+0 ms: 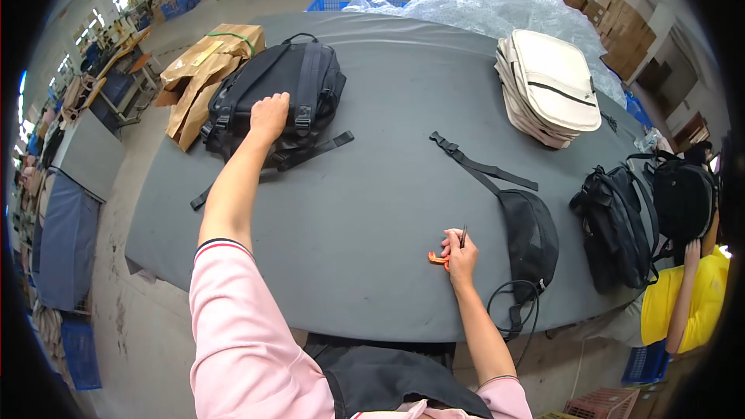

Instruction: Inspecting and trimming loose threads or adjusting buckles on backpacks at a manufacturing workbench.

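Note:
At the far left of the table, my left hand (pixel 270 115) is closed on a black backpack (pixel 306 70) that lies with its straps and buckles spread about it. What exactly the fingers pinch there is hidden. Over the table's near right part, my right hand (pixel 461 256) holds a small pair of scissors with orange handles (pixel 438 258); the dark tips point up past the fingers. Just right of that hand lies a black waist bag (pixel 530 233), its buckled strap stretching away toward the far side.
Brown paper packaging (pixel 206 66) sits beyond the backpack's left side. A stack of cream bag panels (pixel 551 81) stands far right, before clear plastic sheeting (pixel 504 12). More black backpacks (pixel 617 225) are at the right edge, where a person in yellow (pixel 691 302) handles one.

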Demonstrator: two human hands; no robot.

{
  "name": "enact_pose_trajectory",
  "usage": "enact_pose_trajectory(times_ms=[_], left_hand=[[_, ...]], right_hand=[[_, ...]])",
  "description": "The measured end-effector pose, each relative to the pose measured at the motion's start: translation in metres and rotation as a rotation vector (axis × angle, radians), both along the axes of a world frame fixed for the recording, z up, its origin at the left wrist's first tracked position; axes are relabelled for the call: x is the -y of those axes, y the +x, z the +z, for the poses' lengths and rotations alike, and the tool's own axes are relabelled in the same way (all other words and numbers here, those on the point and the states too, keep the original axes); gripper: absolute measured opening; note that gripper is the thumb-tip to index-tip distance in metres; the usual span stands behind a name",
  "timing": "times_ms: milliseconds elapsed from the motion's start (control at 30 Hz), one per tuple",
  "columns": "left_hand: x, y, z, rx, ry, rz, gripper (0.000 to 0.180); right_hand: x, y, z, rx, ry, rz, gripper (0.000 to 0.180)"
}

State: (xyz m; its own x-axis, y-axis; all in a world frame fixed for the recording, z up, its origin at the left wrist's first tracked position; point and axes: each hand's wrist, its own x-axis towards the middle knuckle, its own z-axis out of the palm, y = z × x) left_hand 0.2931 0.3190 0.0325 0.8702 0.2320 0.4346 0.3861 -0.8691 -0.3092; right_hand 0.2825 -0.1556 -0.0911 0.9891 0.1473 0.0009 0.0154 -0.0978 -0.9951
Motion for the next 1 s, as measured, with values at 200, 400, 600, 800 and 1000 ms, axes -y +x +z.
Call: enact_pose_trajectory(times_ms=[200,400,600,800,1000], left_hand=[[0.024,-0.027,0.086,0.346,-0.017,-0.240,0.009],[0.225,-0.146,0.133,-0.268,-0.221,-0.760,0.010],[0.328,-0.223,-0.008,-0.541,-0.610,-1.226,0.019],[0.370,-0.207,-0.055,-0.227,-0.544,-1.247,0.026],[0.393,-0.222,-0.083,-0.171,-0.500,-1.178,0.024]], right_hand=[[0.002,0.003,-0.005,0.025,0.022,-0.023,0.017],[0.039,0.011,0.006,-0.222,0.479,0.006,0.022],[0.085,0.023,0.053,-0.046,0.434,-0.175,0.022],[0.066,0.025,0.132,-0.165,0.253,0.020,0.019],[0.028,0.058,0.110,0.027,-0.012,0.151,0.021]])
